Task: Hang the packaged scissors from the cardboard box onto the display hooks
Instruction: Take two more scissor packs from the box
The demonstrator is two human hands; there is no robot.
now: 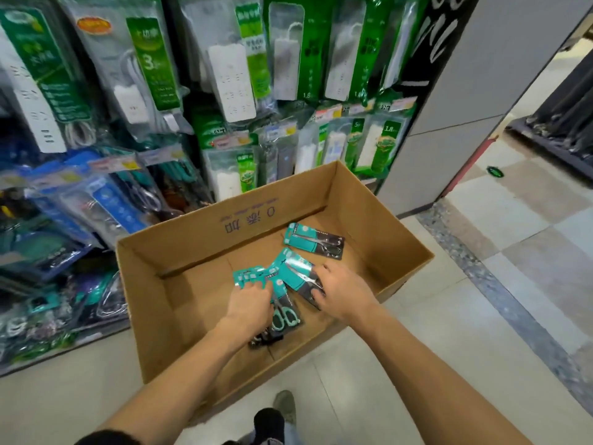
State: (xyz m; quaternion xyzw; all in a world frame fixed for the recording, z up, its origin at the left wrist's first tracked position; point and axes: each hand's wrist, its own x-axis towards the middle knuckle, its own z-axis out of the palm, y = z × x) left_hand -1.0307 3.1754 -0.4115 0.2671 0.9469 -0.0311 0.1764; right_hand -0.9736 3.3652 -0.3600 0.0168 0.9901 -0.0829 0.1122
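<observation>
An open cardboard box [378,220] stands on the floor in front of the display. Several teal-and-black scissor packs lie on its bottom. One pack [314,240] lies alone near the far right corner. My left hand [248,303] reaches into the box and grips a bunch of packs [252,277] at their teal tops; a pack with teal-handled scissors [285,316] shows under it. My right hand [341,290] pinches the dark lower end of another pack [295,271]. The display hooks themselves are hidden behind hanging goods.
The display wall [224,75] behind the box is packed with hanging power strips in green and blue packaging, with more scissors low at the left [106,293]. A grey pillar [455,123] stands right of it. Tiled floor [497,252] runs to the right. My shoe [285,406] is below the box.
</observation>
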